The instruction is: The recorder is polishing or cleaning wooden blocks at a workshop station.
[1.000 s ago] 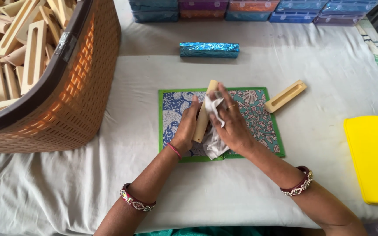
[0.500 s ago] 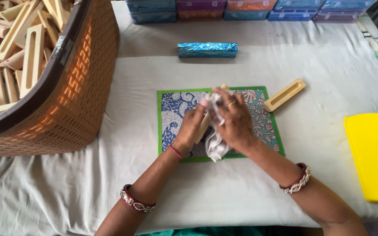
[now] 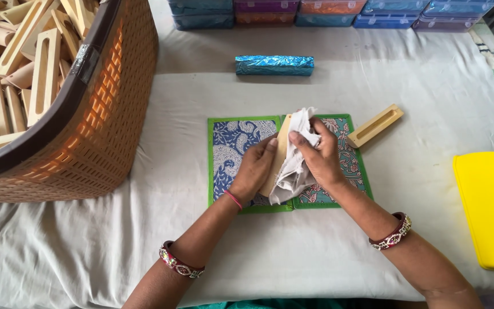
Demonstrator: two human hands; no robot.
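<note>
My left hand (image 3: 254, 169) grips a long pale wooden piece (image 3: 281, 150), held tilted above a green-edged patterned mat (image 3: 230, 143). My right hand (image 3: 320, 154) presses a crumpled white cloth (image 3: 293, 171) against that piece; the cloth hangs down over its lower part. Both hands meet over the middle of the mat. A second wooden piece (image 3: 375, 125) with a long slot lies on the white sheet just right of the mat.
A big orange basket (image 3: 92, 120) full of several slotted wooden pieces stands at the left. A shiny blue wrapped block (image 3: 274, 64) lies beyond the mat. Coloured boxes (image 3: 327, 10) line the far edge. A yellow tray (image 3: 490, 209) sits at the right.
The right hand has slid the cloth along the wooden piece, which is tilted a little differently. The left hand keeps its grip.
</note>
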